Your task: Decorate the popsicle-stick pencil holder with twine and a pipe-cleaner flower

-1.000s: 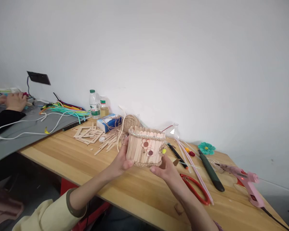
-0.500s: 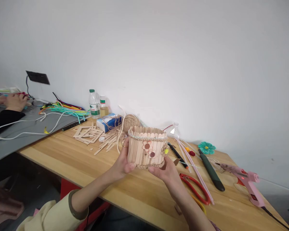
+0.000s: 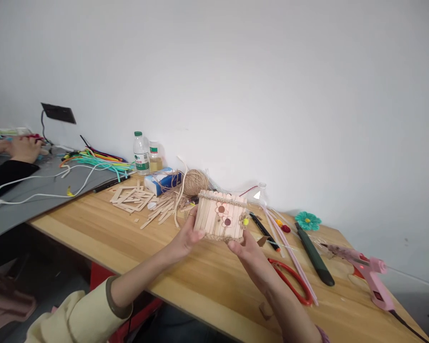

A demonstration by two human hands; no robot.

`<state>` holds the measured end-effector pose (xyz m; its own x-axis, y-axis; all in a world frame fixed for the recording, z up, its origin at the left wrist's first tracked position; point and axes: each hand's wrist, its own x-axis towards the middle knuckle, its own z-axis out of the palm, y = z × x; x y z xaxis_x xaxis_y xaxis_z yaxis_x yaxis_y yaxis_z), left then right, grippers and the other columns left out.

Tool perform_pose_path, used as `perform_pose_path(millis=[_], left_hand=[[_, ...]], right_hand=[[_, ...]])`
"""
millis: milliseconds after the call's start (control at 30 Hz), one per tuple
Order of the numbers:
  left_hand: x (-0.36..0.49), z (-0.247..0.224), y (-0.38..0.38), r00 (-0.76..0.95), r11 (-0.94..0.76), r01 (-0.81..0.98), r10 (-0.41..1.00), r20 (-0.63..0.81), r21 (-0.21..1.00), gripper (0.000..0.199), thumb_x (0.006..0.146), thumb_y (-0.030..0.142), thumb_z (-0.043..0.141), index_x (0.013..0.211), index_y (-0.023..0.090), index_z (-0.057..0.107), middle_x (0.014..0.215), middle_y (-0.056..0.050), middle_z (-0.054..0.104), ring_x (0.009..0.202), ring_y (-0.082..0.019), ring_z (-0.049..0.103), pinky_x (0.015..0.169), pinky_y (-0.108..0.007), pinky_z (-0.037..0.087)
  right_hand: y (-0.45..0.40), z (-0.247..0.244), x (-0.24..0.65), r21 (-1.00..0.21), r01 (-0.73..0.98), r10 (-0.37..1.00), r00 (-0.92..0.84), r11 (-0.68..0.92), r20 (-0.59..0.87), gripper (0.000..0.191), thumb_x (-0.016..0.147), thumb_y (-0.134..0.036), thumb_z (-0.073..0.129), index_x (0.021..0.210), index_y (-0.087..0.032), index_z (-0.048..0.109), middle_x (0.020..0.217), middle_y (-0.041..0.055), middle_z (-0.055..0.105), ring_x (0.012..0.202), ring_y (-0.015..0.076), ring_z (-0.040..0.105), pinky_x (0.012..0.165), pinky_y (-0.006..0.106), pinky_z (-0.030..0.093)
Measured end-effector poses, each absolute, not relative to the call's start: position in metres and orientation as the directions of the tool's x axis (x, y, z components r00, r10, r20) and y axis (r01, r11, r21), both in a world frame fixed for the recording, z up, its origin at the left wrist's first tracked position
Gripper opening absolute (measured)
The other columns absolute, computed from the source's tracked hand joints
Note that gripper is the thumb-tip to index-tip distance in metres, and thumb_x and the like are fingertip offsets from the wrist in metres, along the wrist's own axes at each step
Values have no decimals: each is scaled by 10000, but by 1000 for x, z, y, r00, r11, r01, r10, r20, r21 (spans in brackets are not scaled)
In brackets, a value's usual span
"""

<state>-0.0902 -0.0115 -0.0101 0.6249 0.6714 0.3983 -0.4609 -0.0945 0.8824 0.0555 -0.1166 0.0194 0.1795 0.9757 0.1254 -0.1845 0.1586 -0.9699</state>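
Observation:
Between my two hands is a small popsicle-stick basket [image 3: 210, 214], held above the wooden table. Twine trims its top and bottom edges, and two pinkish flowers with brown centres decorate its front, with a yellow bead at the right side. My left hand [image 3: 188, 233] grips its left side, thumb at the lower front corner. At the lower right, my right hand [image 3: 246, 247] holds it with the thumb on the bottom edge. The fingers behind the basket are hidden, and its opening is tipped out of sight.
Red-handled scissors [image 3: 295, 281], a dark green pen-like tool [image 3: 314, 255] and a pink glue gun [image 3: 368, 269] lie to the right. Behind stand a twine ball [image 3: 196, 182] and a water bottle [image 3: 140, 155]; loose sticks [image 3: 132, 197] lie left. Another person's hand [image 3: 25, 148] works at far left.
The basket has tilted in my hands: its open top, visible before, has turned away and the front now faces me. Both hands rose slightly with it.

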Motion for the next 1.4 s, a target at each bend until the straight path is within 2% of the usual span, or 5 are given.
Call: perform_pose_path(millis=[467, 967, 1167, 1267, 1400], left_hand=[[-73, 14, -43, 503, -160, -503, 745, 438, 849, 931, 697, 580, 638, 1417, 208, 178, 1373, -138, 449, 1273, -314, 423, 1046, -394, 367], [-79, 5, -46, 523, -242, -369, 744, 416, 897, 843, 744, 493, 651, 1419, 214, 230, 1475, -142, 253, 1406, -319, 112, 1148, -459, 77], [-89, -2, -54, 140, -473, -371, 822, 552, 799, 532, 853, 358, 561, 1327, 279, 332, 1417, -74, 324, 1370, -240, 227, 1136, -413, 141], [-90, -4, -54, 10, -387, -436, 900, 435, 812, 338, 837, 330, 585, 1144, 265, 460, 1231, -54, 466, 1244, -220, 394, 1081, -393, 267], [-89, 7, -48, 235, -50, -502, 953, 192, 863, 348, 734, 385, 690, 1000, 205, 556, 1008, -60, 594, 1052, -229, 533, 948, -385, 384]], right_hand=[[-109, 19, 9, -778, -465, 889, 380, 424, 257, 675, 708, -392, 739, 1314, -274, 466, 1332, 59, 538, 1297, 243, 398, 1116, 463, 234], [-109, 23, 13, -766, -517, 891, 426, 382, 156, 553, 734, -439, 649, 1257, -317, 519, 1268, 26, 590, 1213, 258, 486, 1070, 476, 317], [-112, 23, 34, -628, -733, 932, 360, 262, -32, 559, 740, -587, 570, 1196, -265, 545, 1101, 64, 658, 1111, 239, 574, 1083, 419, 317], [-115, 26, 39, -557, -801, 953, 300, 220, -54, 653, 749, -608, 540, 1264, -210, 489, 1155, 106, 626, 1166, 253, 541, 1090, 393, 309], [-119, 32, 38, -481, -855, 967, 248, 194, -51, 707, 714, -588, 585, 1293, -201, 462, 1218, 110, 597, 1213, 266, 505, 1098, 381, 295]])
